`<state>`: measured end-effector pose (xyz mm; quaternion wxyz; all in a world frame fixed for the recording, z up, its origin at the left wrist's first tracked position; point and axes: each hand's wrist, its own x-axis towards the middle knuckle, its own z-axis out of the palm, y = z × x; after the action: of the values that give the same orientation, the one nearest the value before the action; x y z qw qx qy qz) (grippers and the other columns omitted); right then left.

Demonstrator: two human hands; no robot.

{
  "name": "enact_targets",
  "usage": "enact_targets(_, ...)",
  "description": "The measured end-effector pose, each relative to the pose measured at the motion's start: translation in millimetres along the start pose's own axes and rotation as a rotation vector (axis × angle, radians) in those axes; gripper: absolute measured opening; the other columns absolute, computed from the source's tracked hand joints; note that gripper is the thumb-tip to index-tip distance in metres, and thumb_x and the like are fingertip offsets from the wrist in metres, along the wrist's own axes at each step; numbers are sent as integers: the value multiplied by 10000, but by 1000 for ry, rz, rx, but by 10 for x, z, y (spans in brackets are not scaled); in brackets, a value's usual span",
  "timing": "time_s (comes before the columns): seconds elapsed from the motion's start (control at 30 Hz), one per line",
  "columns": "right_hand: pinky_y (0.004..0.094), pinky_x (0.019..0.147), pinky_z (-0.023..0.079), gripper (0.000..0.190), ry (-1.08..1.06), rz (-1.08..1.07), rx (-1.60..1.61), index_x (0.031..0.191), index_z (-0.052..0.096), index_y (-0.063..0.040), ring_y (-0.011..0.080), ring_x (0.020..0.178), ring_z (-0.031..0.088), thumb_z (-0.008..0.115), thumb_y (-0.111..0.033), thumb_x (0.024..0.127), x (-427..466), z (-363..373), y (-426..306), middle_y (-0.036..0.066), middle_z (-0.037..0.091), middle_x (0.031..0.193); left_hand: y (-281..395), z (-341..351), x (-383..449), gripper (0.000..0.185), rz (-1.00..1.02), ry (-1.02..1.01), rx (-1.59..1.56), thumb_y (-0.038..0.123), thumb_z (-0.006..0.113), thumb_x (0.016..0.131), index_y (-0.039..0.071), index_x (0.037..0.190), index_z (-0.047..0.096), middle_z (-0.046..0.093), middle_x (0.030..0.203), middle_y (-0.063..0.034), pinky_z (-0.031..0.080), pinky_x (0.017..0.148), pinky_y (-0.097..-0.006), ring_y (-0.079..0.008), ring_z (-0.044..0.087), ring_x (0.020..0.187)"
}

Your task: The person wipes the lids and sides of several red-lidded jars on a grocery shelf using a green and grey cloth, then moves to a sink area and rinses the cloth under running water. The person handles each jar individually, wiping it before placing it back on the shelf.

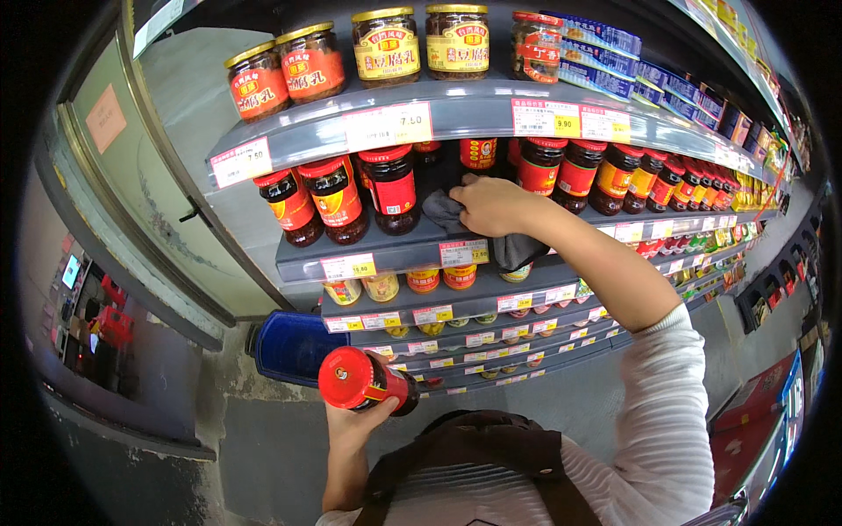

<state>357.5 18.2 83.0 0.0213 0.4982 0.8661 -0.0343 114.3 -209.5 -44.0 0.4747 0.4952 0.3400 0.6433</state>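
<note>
My left hand (365, 421) holds a glass jar of dark sauce with a red lid (345, 378), tilted so that its lid faces up toward me, in front of the lower shelves. My right hand (490, 205) grips a dark grey cloth (444, 209) on the second shelf, in a gap between red-lidded jars. Part of the cloth hangs over the shelf's front edge (408, 253). Left of the gap stands a jar with a red label (393, 191); on the right is another red-labelled jar (541, 166). Farther back in the gap, one more jar (478, 152) is partly visible.
Above, a shelf (302, 135) bears gold-lidded jars (386, 49) and stacked blue tins (592, 56). More shelves of jars lie below. A blue bin (299, 348) stands on the floor at the lower left, near a door (158, 191). Price tags line the shelf edges.
</note>
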Motion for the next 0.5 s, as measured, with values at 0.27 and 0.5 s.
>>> enact_targets(0.27, 499, 1078, 313, 668, 1051, 162, 409, 1344, 328, 121, 512, 1264, 357, 644, -228, 869, -171, 205, -203, 354, 347, 1371, 61, 53, 395, 582, 104, -78, -32, -52, 805, 641, -7, 1153, 533, 608, 1104, -91, 469, 911, -328, -174, 587, 1029)
enact_targets(0.5, 475, 1040, 372, 883, 1030, 563, 647, 1339, 280, 99, 465, 1196, 423, 785, -212, 684, 866, 153, 139, 312, 398, 1282, 93, 414, 884, 474, 197, -293, 192, -8, 822, 676, -2, 1085, 581, 648, 1015, -55, 493, 847, -289, -132, 622, 911)
